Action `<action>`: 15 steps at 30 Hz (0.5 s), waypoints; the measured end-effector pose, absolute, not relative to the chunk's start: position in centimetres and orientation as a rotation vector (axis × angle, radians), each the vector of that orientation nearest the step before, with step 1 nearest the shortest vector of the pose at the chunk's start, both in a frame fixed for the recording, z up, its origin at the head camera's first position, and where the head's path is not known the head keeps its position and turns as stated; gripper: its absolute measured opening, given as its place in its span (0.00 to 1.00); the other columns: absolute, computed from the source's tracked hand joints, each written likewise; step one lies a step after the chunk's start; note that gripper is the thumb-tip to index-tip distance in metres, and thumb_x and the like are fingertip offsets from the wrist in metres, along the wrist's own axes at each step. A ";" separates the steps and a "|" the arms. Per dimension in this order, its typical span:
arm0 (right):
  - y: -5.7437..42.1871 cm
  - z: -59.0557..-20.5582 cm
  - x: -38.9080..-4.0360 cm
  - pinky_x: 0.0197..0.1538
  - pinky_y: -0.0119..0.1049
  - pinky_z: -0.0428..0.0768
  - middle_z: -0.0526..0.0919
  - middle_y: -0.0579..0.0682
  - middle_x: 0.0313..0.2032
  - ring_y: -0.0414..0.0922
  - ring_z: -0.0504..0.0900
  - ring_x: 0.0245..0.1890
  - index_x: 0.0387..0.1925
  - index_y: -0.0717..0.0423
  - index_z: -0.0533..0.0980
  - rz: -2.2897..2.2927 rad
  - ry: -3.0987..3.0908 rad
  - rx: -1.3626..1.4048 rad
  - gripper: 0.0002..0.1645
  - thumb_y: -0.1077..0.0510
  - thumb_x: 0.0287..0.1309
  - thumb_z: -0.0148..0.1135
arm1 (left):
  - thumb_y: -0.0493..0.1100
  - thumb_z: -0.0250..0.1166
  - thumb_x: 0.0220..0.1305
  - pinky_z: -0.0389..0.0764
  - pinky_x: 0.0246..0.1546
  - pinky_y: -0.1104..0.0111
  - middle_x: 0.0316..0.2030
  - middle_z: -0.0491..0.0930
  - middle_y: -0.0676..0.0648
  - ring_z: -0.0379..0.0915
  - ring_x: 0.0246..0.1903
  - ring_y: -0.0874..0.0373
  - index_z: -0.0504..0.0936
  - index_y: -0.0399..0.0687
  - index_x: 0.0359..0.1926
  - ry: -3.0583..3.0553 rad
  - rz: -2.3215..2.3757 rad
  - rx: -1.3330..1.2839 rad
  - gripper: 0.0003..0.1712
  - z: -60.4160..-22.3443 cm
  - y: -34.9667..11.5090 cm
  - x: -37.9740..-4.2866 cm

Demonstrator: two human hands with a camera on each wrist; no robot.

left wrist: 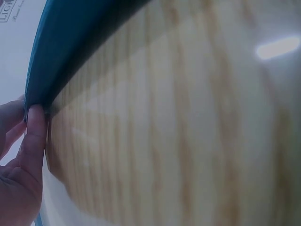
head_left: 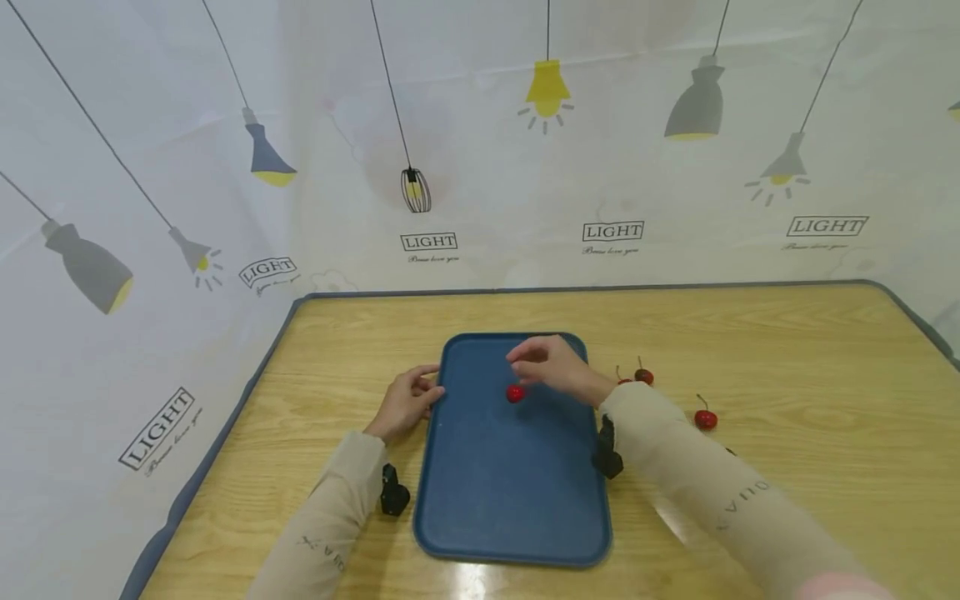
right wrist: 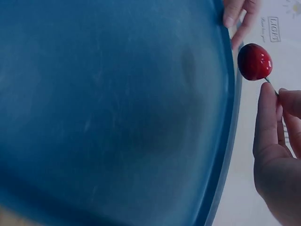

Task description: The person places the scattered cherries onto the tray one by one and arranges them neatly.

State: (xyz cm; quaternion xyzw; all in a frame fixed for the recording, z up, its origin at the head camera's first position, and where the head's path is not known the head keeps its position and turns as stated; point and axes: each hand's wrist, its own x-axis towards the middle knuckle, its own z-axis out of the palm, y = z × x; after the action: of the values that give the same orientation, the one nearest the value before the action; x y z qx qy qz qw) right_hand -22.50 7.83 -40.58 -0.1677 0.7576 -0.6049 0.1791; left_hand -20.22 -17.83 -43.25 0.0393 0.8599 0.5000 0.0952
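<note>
My right hand (head_left: 551, 365) is over the upper part of a blue tray (head_left: 513, 492). Between thumb and fingertips it pinches the thin stem of a red cherry (right wrist: 254, 61), which hangs over the tray in the head view. At the tray's left edge is my left hand (head_left: 407, 403), its thumb and fingertips at the rim. The left wrist view shows the fingers (left wrist: 34, 136) of that hand against the tray edge (left wrist: 51, 52).
Right of the tray, on the wooden table (head_left: 810, 350), lie several cherries, among them one cherry (head_left: 705, 419) with its stem up and another (head_left: 644, 376) farther back. The right sleeve (head_left: 697, 467) partly covers that side. A printed cloth (head_left: 495, 192) hangs behind the table.
</note>
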 end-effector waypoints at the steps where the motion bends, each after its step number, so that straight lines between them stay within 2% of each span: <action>1: 7.5 -40.7 -22.5 0.43 0.42 0.77 0.72 0.67 0.45 0.59 0.75 0.44 0.46 0.72 0.71 -1.701 2.143 -0.474 0.16 0.65 0.58 0.54 | 0.35 0.57 0.60 0.78 0.24 0.63 0.36 0.72 0.39 0.72 0.26 0.54 0.66 0.38 0.59 2.557 1.478 0.118 0.25 -43.7 -18.0 -20.4; 3: 6.8 -40.8 -22.5 0.42 0.41 0.78 0.73 0.66 0.44 0.58 0.75 0.43 0.45 0.73 0.72 -1.679 2.149 -0.469 0.15 0.66 0.57 0.53 | 0.36 0.57 0.60 0.78 0.23 0.66 0.36 0.72 0.41 0.71 0.25 0.57 0.67 0.40 0.59 2.570 1.472 0.117 0.25 -44.6 -18.2 -20.8; 15: 2.7 -41.7 -23.5 0.35 0.34 0.80 0.76 0.56 0.36 0.49 0.78 0.36 0.42 0.68 0.75 -1.622 2.229 -0.309 0.12 0.68 0.55 0.55 | 0.36 0.58 0.60 0.78 0.23 0.66 0.36 0.73 0.40 0.72 0.26 0.57 0.67 0.41 0.59 2.569 1.473 0.095 0.25 -44.6 -18.2 -21.0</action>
State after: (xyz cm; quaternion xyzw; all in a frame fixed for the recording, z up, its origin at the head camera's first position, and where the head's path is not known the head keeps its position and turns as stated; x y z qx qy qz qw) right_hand -23.50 2.68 -41.68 -0.1095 0.7901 -0.5748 0.1827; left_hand -21.01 -18.22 -44.62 0.0320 0.8636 0.4951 0.0893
